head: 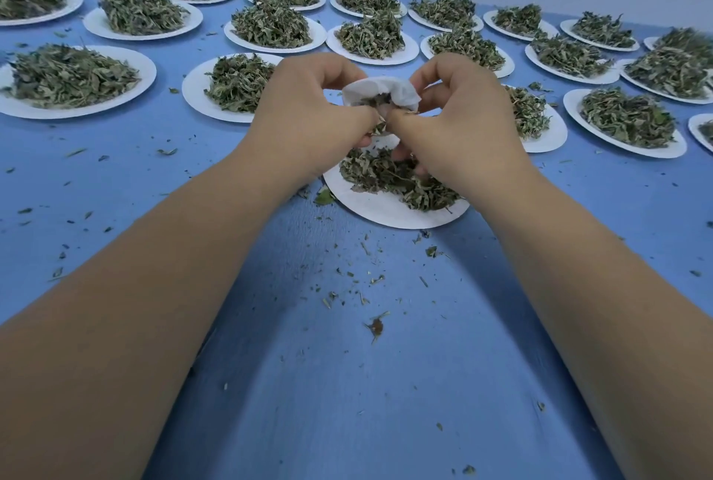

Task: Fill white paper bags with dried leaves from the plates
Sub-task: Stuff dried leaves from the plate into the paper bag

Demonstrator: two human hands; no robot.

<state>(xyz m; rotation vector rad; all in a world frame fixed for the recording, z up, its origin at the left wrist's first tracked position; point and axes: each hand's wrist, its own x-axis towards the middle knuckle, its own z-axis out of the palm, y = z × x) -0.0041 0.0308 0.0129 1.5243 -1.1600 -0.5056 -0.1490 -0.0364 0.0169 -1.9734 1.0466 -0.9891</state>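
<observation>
The left hand (308,113) at 9 o'clock and the right hand (463,121) at 3 o'clock each grip the white bag (380,92) just above the near plate (386,211), likely so loose leaves (397,178) land there, not on the desk (347,364).

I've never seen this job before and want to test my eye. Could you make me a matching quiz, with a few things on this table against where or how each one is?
Things
1. white paper bag
2. nearest plate
3. back plates
4. leaf crumbs

Places or states
A. scattered on the blue table
B. pinched between the left hand and right hand, leaves at its mouth
C. under the hands, part of its white face bare
D. in rows, each heaped with leaves

Pairs: 1-B, 2-C, 3-D, 4-A
</observation>
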